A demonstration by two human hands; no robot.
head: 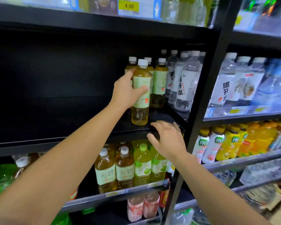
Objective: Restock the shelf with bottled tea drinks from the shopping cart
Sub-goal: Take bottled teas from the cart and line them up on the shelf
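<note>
Head view: rear tea bottles (132,65) half-hidden

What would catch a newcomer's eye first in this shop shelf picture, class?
The left hand grips a pale yellow tea bottle with a white cap and green label, standing near the front of the mostly bare black shelf. The right hand, fingers spread, hovers at that shelf's front edge. Clear water bottles with white labels stand to the right.
</note>
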